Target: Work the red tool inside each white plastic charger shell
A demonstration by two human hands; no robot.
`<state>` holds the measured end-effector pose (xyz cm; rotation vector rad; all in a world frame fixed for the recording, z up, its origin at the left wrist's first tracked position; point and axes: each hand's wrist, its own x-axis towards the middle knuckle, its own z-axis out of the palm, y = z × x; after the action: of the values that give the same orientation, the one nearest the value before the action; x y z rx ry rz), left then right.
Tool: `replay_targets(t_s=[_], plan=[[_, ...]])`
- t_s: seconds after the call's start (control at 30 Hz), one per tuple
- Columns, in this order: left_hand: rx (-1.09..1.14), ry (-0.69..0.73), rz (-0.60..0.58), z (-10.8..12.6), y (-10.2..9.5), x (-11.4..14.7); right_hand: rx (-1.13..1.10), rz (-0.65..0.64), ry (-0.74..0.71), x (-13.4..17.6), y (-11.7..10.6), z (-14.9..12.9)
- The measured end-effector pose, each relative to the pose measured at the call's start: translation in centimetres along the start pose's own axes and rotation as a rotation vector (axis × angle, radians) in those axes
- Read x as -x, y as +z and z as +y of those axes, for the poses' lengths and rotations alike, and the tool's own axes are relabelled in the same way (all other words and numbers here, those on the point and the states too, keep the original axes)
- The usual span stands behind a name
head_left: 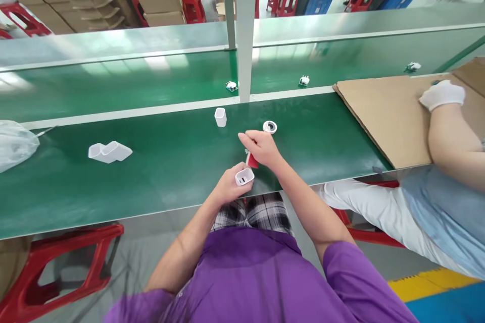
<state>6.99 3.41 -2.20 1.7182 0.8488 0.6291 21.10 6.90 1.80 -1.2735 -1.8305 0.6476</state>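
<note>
My left hand (226, 186) is wrapped round a white plastic charger housing (244, 177), its open end facing up and two dark slots showing inside. Just above it, my right hand (262, 148) is closed, thumb side to the left, on a small red piece (252, 161) with a pale edge. What kind of thing this is, I cannot make out, as the fingers cover most of it. Beyond my right hand lies a white ring-shaped object (266, 126) with a dark centre. An empty white housing (220, 117) stands a little further off on the green bench (170, 176).
Two white housings (117, 152) lie together at left, near a clear plastic bag (17, 146). Small circuit boards (231, 86) sit on the green belt (151, 83) behind a metal post (245, 30). At right, a co-worker's gloved hand (443, 95) rests on flat cardboard (394, 116).
</note>
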Motion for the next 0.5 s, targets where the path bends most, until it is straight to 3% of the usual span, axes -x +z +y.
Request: replay_targets(t_s=[0.1,0.27,0.47,0.5], plan=[[0.014,-0.084,0.007,0.0,0.0,-0.1,-0.115,-0.116,-0.051,0.1,0.6,0.5],[0.066,-0.018,0.01,0.1,-0.1,0.5,-0.144,0.189,0.123,0.2,1.5,1.3],[-0.022,-0.044,0.123,-3.4,-1.5,-0.5,-0.609,0.237,0.258,0.6,-0.1,1.9],[-0.036,-0.058,0.187,-4.2,-1.7,-0.7,-0.636,0.239,0.288,0.9,-0.1,1.8]])
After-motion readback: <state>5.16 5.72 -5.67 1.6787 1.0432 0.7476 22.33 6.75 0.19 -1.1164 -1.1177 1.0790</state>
